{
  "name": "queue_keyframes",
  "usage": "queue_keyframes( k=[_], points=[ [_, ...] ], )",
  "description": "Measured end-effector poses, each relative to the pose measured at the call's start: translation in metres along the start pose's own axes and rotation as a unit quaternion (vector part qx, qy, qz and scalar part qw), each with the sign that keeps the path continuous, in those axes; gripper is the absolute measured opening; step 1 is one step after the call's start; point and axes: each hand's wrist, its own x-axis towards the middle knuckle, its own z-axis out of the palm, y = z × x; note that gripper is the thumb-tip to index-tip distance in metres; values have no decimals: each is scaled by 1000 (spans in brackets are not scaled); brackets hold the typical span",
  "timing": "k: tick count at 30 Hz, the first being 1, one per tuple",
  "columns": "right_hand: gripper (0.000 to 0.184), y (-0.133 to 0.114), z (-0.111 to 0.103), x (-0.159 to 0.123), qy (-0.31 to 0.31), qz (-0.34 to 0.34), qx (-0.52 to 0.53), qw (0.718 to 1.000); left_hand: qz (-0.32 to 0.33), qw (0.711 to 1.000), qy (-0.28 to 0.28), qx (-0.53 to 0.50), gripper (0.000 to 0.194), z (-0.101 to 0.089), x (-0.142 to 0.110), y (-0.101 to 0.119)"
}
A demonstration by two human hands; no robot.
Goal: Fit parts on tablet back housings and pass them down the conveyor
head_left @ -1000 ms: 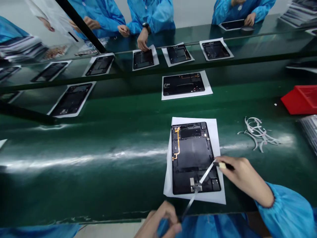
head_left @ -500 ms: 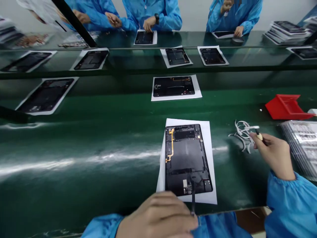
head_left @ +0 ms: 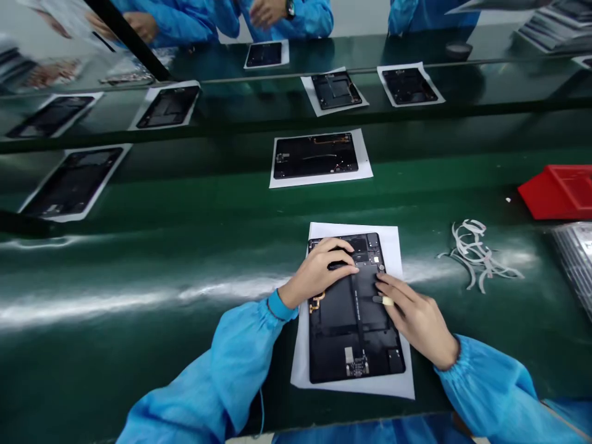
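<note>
An opened black tablet housing (head_left: 333, 345) lies on a white paper sheet (head_left: 391, 246) in front of me. A black flex ribbon (head_left: 357, 314) runs lengthwise down its middle to a small connector board (head_left: 357, 365) near the close edge. My left hand (head_left: 324, 268) rests over the far end of the housing, fingers curved and apart, partly hiding an orange flex cable (head_left: 317, 302). At the housing's right edge, my right hand (head_left: 419, 317) grips a small tool (head_left: 385, 300) with a cream handle and dark tip; its fingertips are near the far right part.
Curled white strips (head_left: 476, 253) lie to the right. Beyond them are a red bin (head_left: 562, 191) and stacked clear trays (head_left: 576, 253). Another tablet housing (head_left: 317, 156) on paper lies ahead, below a raised shelf edge (head_left: 250, 123). Co-workers in blue sleeves (head_left: 309, 18) sit opposite.
My left hand has gone from the close edge to the far end of the housing; the ribbon now lies flat along the middle. My right hand has come left from the strips, tool still held.
</note>
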Motion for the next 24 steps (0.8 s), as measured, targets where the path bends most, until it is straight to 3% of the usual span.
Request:
queue_keyframes(
  k=[7, 24],
  points=[
    [34, 4, 5, -3, 0, -35, -23, 999, -35, 998, -49, 8, 9, 6, 3, -3],
    [35, 3, 5, -4, 0, -29, -17, 999, -31, 999, -27, 20, 11, 10, 1, -6]
  ],
)
